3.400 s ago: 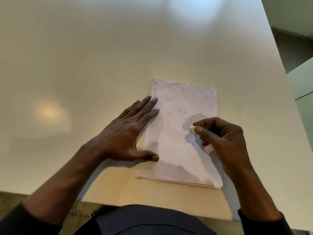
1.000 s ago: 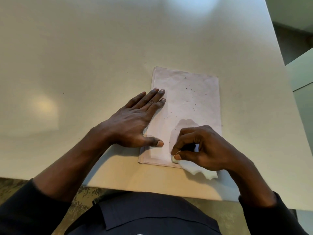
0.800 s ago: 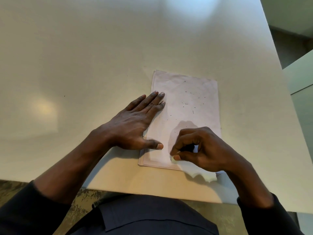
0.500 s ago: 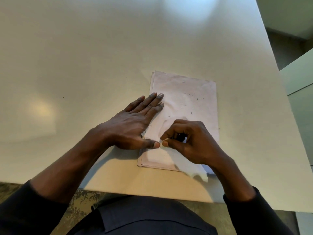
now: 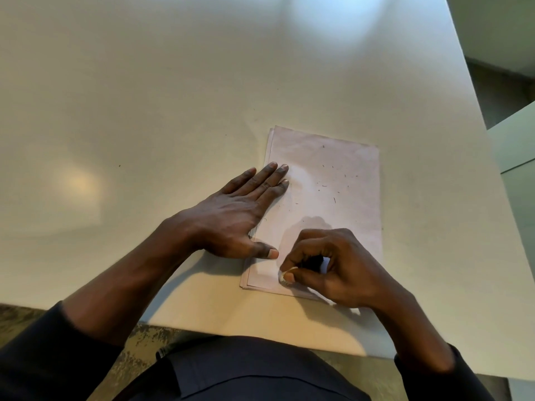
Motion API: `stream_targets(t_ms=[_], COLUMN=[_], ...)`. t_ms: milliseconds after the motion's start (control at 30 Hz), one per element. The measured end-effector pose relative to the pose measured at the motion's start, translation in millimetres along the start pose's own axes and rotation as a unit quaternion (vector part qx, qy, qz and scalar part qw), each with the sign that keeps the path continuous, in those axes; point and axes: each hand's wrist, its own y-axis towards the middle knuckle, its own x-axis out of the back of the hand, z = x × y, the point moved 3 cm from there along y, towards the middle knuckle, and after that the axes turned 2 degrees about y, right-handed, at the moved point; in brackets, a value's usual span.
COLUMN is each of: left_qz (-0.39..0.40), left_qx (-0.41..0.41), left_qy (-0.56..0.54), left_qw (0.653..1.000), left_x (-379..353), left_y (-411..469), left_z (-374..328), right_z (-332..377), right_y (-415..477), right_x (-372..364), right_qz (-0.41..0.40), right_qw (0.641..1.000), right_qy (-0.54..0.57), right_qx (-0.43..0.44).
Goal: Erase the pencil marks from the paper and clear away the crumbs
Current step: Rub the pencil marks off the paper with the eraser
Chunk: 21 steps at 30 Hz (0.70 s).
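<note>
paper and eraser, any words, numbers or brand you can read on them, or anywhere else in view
None can be read.
Paper: only scattered dark eraser crumbs, no legible writing.
Eraser: a pale sliver pinched in the right hand; any print is hidden.
Table: bare, no label.
Left hand: lies flat on the paper's left edge.

Right hand (image 5: 338, 266) with eraser (image 5: 285, 275) now down near the paper's (image 5: 333, 180) near-left corner, from mid-sheet earlier.
</note>
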Motion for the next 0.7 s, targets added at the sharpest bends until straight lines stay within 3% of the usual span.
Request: stream_targets(t_ms=[167,333,433,567,700], left_qz=[-0.003,-0.030,-0.084,-0.124,-0.114], left_qx=[0.001,-0.004,-0.007,-0.014,-0.019], left_qy=[-0.003,-0.022,-0.041,-0.044,-0.049], left_qw=[1.000,0.999,0.996,0.991,0.992], left_x=[-0.8,-1.3,-1.1,-1.1,1.8], left_y=[-0.7,-0.8,-3.6,-7.8,-8.1], left_z=[0.5,1.3,1.2,-0.5,0.6], right_z=[-7.5,-4.9,-14.7,-27.7,-35.3], right_y=[0.3,-6.9,-11.3,-20.6,-26.0], right_x=[7.6,4.2,15.4,23.2,22.6], right_qz=[-0.076,-0.021,-0.141,-0.320,-0.365], right_qw=[0.996,1.000,0.987,0.932,0.909], right_qy=[-0.018,0.011,0.038,0.064,0.074], right_qx=[-0.043,-0.018,-0.074,-0.156,-0.187])
